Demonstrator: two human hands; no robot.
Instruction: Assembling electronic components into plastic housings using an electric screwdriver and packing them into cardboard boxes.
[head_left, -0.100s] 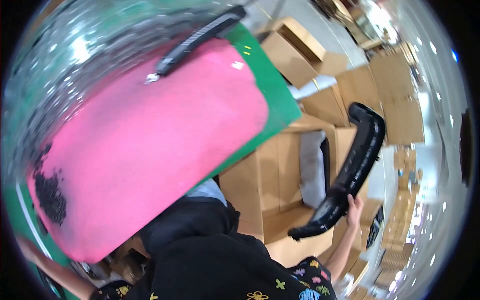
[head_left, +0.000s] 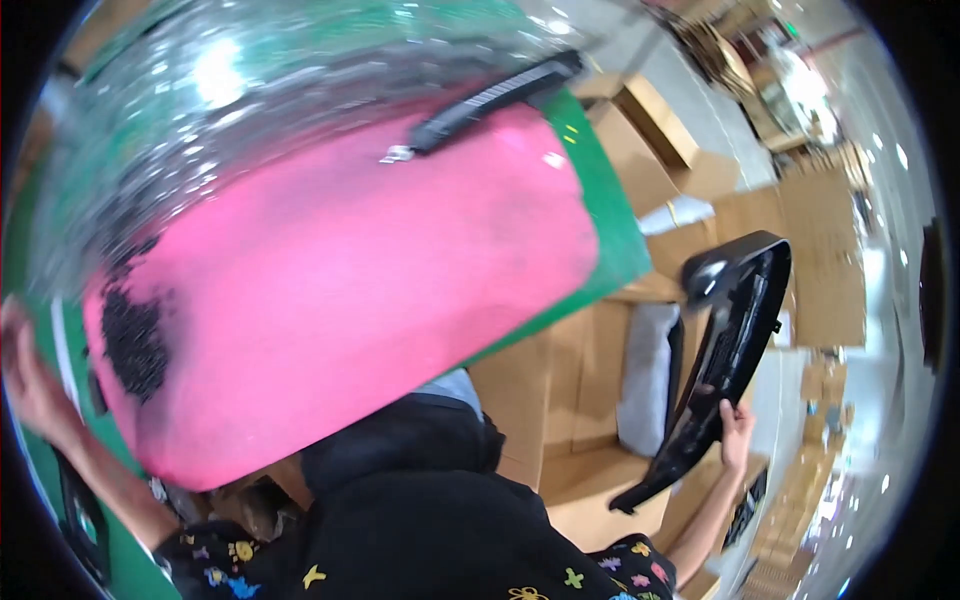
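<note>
My right hand (head_left: pixel 737 432) grips a long, glossy black curved plastic part (head_left: pixel 735 345) by its edge, lower down its length. The part is held up at the right, tilted, its upper end bending to the left, its hollow side showing. At the far left rim, my left hand (head_left: pixel 35 375) is over the green table edge beside the pink mat (head_left: pixel 350 290). Its fingers look stretched out and hold nothing that I can see, though they are blurred. A black utility knife-like tool (head_left: pixel 495 100), with a shiny bit at its near end, lies across the mat's far edge.
A heap of clear plastic wrap (head_left: pixel 290 110) covers the far side of the green table (head_left: pixel 620 245). Black scraps (head_left: pixel 135 345) are piled on the mat's left end. An open cardboard box (head_left: pixel 580 480) holding a grey-wrapped piece (head_left: pixel 648 385) stands below the part. More boxes are behind.
My left hand has moved up along the left rim. The black plastic part has turned in my right hand, showing more of its hollow side. The whole view has shifted.
</note>
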